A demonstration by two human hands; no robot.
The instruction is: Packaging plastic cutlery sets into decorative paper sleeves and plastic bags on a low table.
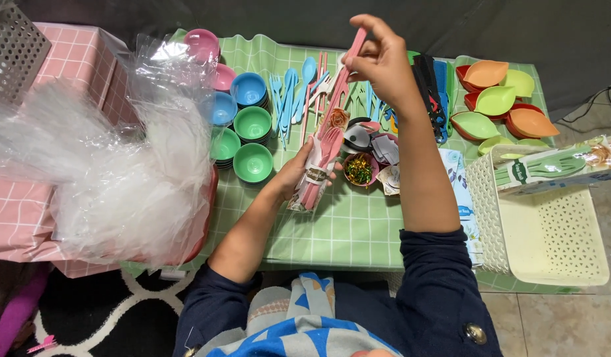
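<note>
The left hand (297,170) was closed around the lower part of a clear plastic sleeve holding pink plastic cutlery (318,165), gripping it from the left side just above a table covered with a pale green checked cloth (358,228). The right hand (378,59) was raised higher over the table, with its fingertips pinched together on the upper end of a long pink plastic utensil (348,63) that ran down into the top of the sleeve. The sleeve stood tilted, its open end pointing up and away from the person, near the middle of the table.

Just right of the sleeve sat a small pink bowl filled with shiny gold and green bits (359,169), and beside that a heap of small paper labels (386,151). To the left stood stacks of round green and blue plastic bowls (251,142), with pink bowls (203,45) farther back. Loose blue and pink plastic spoons and forks (293,92) lay behind the hands. Leaf-shaped orange and green dishes (496,100) were piled at the far right. A white perforated plastic basket (550,238) sat at the right edge, with a packed green cutlery set (556,168) lying across its rim. A large heap of crumpled clear plastic bags (114,165) filled the left side.
</note>
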